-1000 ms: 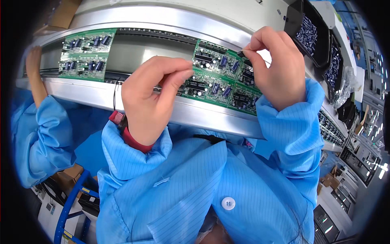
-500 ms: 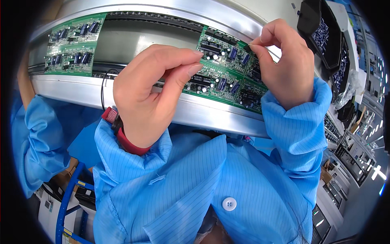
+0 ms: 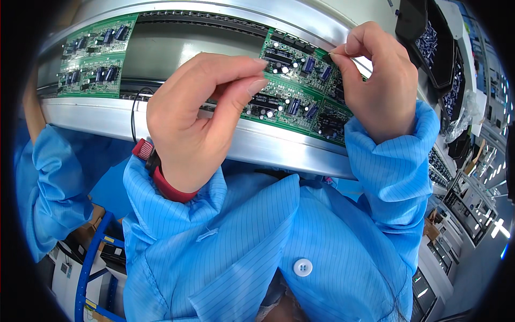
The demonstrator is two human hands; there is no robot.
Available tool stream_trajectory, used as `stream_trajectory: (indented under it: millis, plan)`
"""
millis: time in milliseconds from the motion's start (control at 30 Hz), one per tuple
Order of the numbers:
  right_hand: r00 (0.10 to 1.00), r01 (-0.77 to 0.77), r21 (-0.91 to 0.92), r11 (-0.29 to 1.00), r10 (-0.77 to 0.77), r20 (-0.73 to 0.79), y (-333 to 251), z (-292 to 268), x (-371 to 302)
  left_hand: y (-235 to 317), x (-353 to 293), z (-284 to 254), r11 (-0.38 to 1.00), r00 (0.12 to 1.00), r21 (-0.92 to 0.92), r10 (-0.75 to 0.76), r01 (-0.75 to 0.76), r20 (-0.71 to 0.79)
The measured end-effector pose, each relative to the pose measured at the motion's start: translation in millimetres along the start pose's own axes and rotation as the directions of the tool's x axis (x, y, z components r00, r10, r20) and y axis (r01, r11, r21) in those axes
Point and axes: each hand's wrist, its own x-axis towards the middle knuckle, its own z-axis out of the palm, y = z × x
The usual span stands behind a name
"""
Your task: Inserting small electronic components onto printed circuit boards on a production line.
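Note:
A green circuit board [image 3: 308,80], set with black chips, blue-sleeved capacitors and small white parts, lies on the rails of a metal conveyor [image 3: 289,147]. My right hand [image 3: 378,80] is at its far right edge, thumb and forefinger pinched on a small black component [image 3: 326,58] at the board. Over the board's left end hovers my left hand [image 3: 196,115], thumb and forefinger apart with nothing visible between them; its other fingers are curled. A red wrist strap [image 3: 174,187] with a thin black cord circles my left wrist.
Farther left on the conveyor lies another populated green board [image 3: 91,59]; a co-worker's blue sleeve [image 3: 59,182] is beside it. Black bins [image 3: 426,45] holding many blue-sleeved capacitors stand at the far right. A blue metal frame [image 3: 88,263] stands below left.
My left thumb and forefinger have parted a little, and that hand has risen slightly. My right hand keeps its pinch at the board's edge, with only a slight shift.

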Motion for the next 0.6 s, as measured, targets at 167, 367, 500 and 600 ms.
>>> stream_trajectory:
  millis: [167, 367, 500, 600]
  plan:
    - [0.993, 0.118, -0.023, 0.993, -0.118, 0.022, 2.4, -1.9, 1.7, 3.7, -1.0, 4.7, 0.989, 0.988, -0.105, -0.113, 0.102, -0.101]
    - [0.979, 0.190, -0.134, 0.973, -0.198, -0.055, 4.7, -0.1, 0.4, 1.3, 1.0, 3.0, 0.998, 0.995, -0.066, -0.027, 0.020, -0.096]
    - [0.970, 0.198, -0.167, 0.966, -0.217, -0.107, 10.3, 1.6, -3.2, 4.9, 1.2, 2.4, 0.998, 0.996, -0.058, -0.029, 0.024, -0.085]
    - [0.988, 0.128, -0.046, 0.991, -0.131, -0.084, 12.5, 0.5, -5.7, 14.0, -4.1, 2.6, 0.958, 0.976, -0.229, -0.200, 0.175, -0.091]
